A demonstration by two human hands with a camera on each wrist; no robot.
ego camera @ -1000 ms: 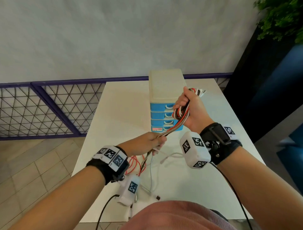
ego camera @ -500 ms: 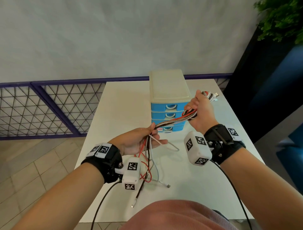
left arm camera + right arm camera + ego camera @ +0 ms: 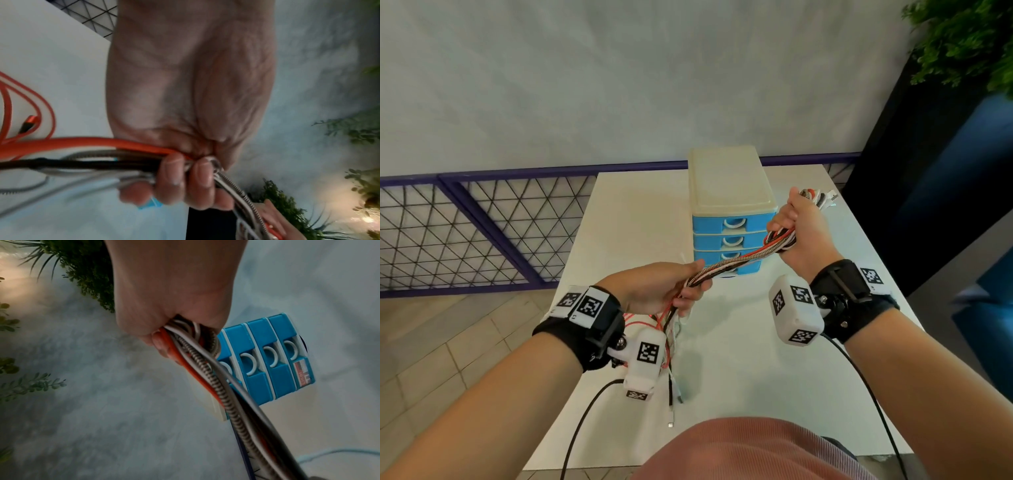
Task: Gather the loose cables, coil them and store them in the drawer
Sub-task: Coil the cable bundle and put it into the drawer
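Two hands held one bundle of cables (image 3: 736,263) above the white table (image 3: 626,233). The right hand (image 3: 803,233) was fisted round the bundle's upper end, just beside the blue drawer unit (image 3: 726,222), with plug ends (image 3: 822,198) sticking out past the knuckles. The left hand (image 3: 657,291) was curled round the bundle lower down, nearer the body, and the loose tails (image 3: 671,359) hung from it to the tabletop.

The head view gave the whole layout: the taut stretch of cable between the hands crossed in front of the lower drawers, all four of which looked closed. Only the left wrist view showed the fingertips (image 3: 174,175) folded over the strands, with an orange cable (image 3: 82,142), a black one and a silver braided one (image 3: 240,193) running through the grip, and an orange plug (image 3: 28,123) lying on the table. Only the right wrist view showed the white half-ring handles (image 3: 251,365) on the drawer fronts and a small label (image 3: 304,374) on the bottom drawer; its print was too small to read surely.

The count of cables could not be made out, since they twisted together. The tails were partly hidden behind the left wrist camera (image 3: 643,359) in the head view, and both wrist views were blurred at the edges
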